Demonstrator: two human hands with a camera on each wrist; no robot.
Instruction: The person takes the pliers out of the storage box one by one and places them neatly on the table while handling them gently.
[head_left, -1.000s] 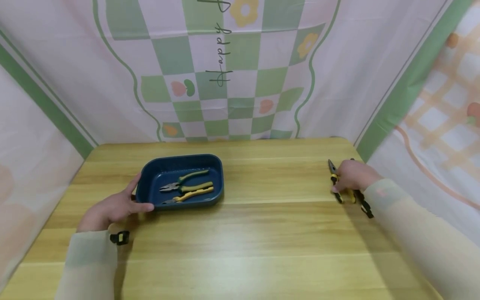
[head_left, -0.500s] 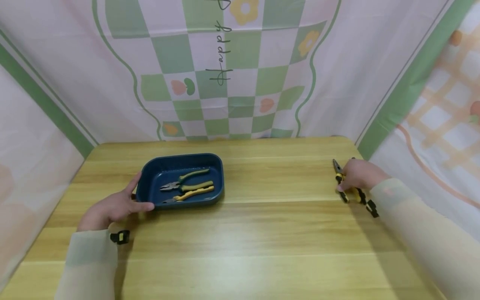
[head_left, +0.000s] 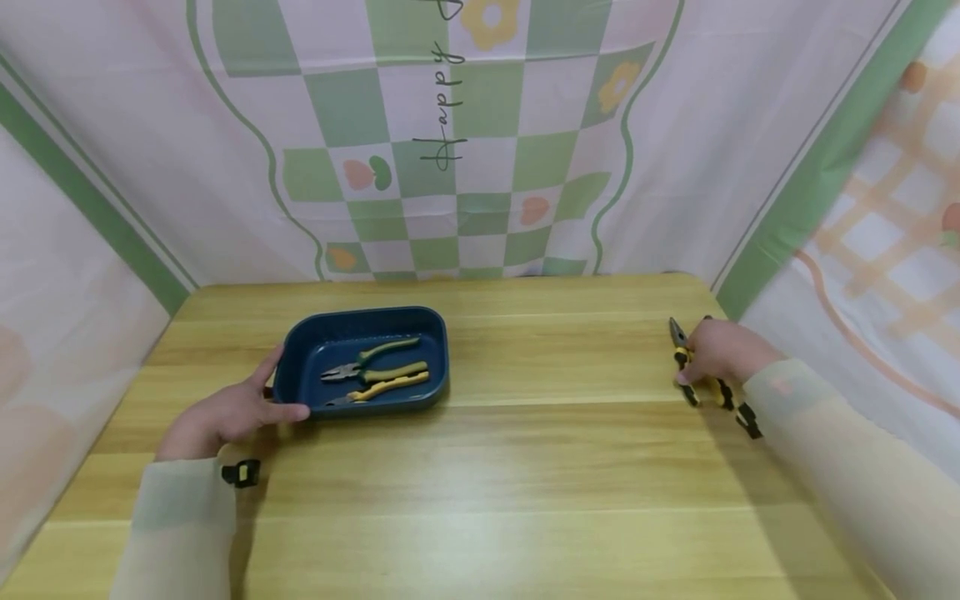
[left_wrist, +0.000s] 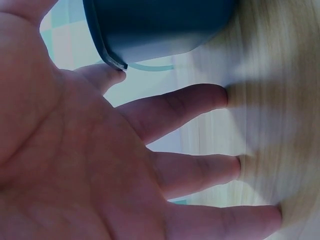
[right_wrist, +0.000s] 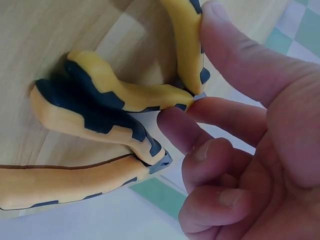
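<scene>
My left hand (head_left: pixel 232 412) spreads around the left end of a dark blue rectangular tray (head_left: pixel 393 406), thumb on the front rim and a finger at the side. In the left wrist view its other fingers (left_wrist: pixel 200 175) reach straight toward the tabletop. Inside the tray lie combination pliers with olive handles (head_left: pixel 397 372) and a yellow-handled tool (head_left: pixel 390 386), its head partly hidden. Far right, my right hand (head_left: pixel 726 348) pinches needle-nose pliers (head_left: pixel 679 338), thumb against one yellow-and-black handle (right_wrist: pixel 187 42), index finger at the other. Beside them rests a second yellow-and-black handled pair (right_wrist: pixel 75 181), head mostly hidden.
The wooden table (head_left: pixel 525 467) stretches between both hands. A patterned cloth (head_left: pixel 487 167) hangs behind it and along both sides, close to the pliers on the right. A small black-and-yellow object (head_left: pixel 242 473) shows beside the left wrist.
My right hand and the pliers near it have shifted slightly to the right, then nearly stopped. The left hand, tray and tools inside have stayed in place.
</scene>
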